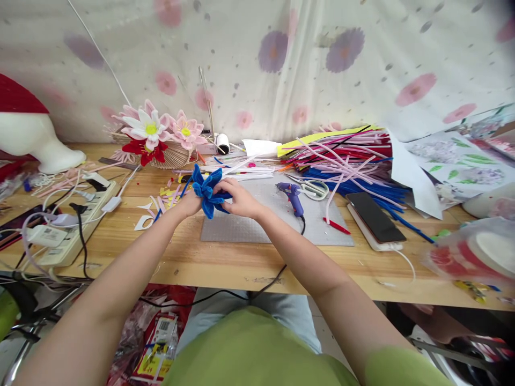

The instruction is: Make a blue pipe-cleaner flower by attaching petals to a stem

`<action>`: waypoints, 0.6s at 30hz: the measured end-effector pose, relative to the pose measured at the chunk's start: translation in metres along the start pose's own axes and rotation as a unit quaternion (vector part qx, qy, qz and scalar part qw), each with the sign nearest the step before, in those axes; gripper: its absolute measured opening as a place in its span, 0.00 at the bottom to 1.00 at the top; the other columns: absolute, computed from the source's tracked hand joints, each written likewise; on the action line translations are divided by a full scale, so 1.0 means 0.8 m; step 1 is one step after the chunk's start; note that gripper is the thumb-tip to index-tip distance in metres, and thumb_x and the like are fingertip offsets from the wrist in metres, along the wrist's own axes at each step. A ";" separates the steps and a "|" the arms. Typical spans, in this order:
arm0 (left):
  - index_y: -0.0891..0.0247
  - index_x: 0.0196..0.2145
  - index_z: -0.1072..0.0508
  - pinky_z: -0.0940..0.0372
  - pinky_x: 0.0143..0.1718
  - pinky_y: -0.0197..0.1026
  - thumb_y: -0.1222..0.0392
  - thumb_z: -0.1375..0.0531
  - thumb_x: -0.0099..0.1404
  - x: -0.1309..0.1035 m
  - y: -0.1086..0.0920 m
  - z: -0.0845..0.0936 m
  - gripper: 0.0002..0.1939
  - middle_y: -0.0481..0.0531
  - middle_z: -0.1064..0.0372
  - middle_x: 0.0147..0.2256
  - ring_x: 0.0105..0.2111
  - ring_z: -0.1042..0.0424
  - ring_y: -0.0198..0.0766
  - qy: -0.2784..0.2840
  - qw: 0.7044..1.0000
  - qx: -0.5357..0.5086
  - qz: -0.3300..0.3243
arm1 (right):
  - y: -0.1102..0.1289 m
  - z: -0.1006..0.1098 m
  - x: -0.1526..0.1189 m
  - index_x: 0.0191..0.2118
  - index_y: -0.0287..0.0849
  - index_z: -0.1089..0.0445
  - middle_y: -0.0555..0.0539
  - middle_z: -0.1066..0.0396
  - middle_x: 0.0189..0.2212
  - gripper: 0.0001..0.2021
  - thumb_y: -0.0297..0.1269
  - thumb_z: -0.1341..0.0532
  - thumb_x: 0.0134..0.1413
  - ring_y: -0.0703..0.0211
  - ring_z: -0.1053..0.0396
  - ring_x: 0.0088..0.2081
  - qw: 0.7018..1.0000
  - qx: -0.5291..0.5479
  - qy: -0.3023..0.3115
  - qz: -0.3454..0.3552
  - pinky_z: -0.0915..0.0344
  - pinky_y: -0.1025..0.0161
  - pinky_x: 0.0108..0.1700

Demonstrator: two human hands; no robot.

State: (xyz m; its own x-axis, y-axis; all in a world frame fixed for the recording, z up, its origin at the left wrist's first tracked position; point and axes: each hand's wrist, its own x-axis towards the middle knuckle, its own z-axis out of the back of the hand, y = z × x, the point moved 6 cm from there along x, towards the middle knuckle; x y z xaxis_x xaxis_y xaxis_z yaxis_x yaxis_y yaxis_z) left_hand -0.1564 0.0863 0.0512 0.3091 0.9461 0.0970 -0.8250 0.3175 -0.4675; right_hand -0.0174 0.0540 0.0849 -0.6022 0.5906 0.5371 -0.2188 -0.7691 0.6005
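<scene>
A blue fuzzy flower (pixel 208 192) with several petals is held above the left part of a grey mat (pixel 249 230). My left hand (pixel 190 205) grips it from the left and below, its fingers mostly hidden behind the petals. From the right, my right hand (pixel 237 198) pinches a petal, thumb and fingers closed on it. On the mat to the right lie a purple glue gun (pixel 292 197), scissors (pixel 314 187) and a red pen-like item (pixel 337 225).
Behind are pink, white and red flowers (pixel 148 128) and a bundle of coloured fuzzy stems (pixel 341 153). A power strip (pixel 74 230) with cables is at left. A phone (pixel 376 217) and a blurred bagged cup (pixel 478 252) are at right. The glue gun's cord crosses the front edge.
</scene>
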 end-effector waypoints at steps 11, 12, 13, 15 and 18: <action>0.68 0.40 0.25 0.37 0.42 0.51 0.57 0.53 0.61 -0.012 -0.020 0.026 0.21 0.68 0.27 0.40 0.43 0.28 0.55 0.000 0.941 0.235 0.242 | 0.007 0.002 -0.001 0.45 0.41 0.32 0.43 0.32 0.42 0.19 0.26 0.47 0.45 0.54 0.38 0.45 0.992 -0.049 -0.098 -0.059 0.42 0.55 0.51; 0.69 0.40 0.25 0.37 0.42 0.50 0.58 0.53 0.61 -0.011 -0.021 0.024 0.20 0.69 0.27 0.40 0.43 0.28 0.54 0.006 0.940 0.243 0.241 | 0.009 -0.005 -0.001 0.45 0.41 0.31 0.43 0.32 0.42 0.19 0.26 0.47 0.45 0.53 0.38 0.46 0.993 -0.055 -0.088 -0.056 0.42 0.54 0.52; 0.69 0.39 0.25 0.37 0.41 0.49 0.58 0.52 0.61 -0.011 -0.023 0.022 0.20 0.69 0.27 0.40 0.42 0.28 0.54 0.009 0.939 0.249 0.237 | 0.012 -0.012 -0.001 0.45 0.40 0.31 0.42 0.32 0.42 0.19 0.26 0.47 0.45 0.52 0.38 0.46 0.994 -0.062 -0.077 -0.050 0.42 0.54 0.52; 0.69 0.39 0.25 0.37 0.41 0.49 0.58 0.52 0.61 -0.010 -0.023 0.020 0.20 0.69 0.27 0.40 0.42 0.28 0.54 0.010 0.939 0.255 0.232 | 0.016 -0.020 -0.002 0.47 0.39 0.31 0.41 0.32 0.43 0.20 0.26 0.46 0.44 0.52 0.39 0.47 0.995 -0.067 -0.061 -0.042 0.42 0.53 0.52; 0.68 0.40 0.24 0.37 0.41 0.49 0.57 0.53 0.61 -0.011 -0.017 0.021 0.20 0.68 0.27 0.41 0.42 0.28 0.55 -0.004 0.941 0.236 0.243 | 0.010 -0.009 -0.005 0.47 0.38 0.32 0.41 0.31 0.42 0.22 0.24 0.47 0.43 0.52 0.38 0.46 0.991 -0.052 -0.103 -0.060 0.42 0.54 0.52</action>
State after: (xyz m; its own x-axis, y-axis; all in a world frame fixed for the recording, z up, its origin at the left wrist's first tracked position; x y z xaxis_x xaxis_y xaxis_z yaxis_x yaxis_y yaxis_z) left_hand -0.1559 0.0749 0.0713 -0.1603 0.9869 -0.0199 -0.9869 -0.1606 -0.0173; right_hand -0.0226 0.0436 0.0837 -0.3999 0.7089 0.5810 -0.3644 -0.7046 0.6089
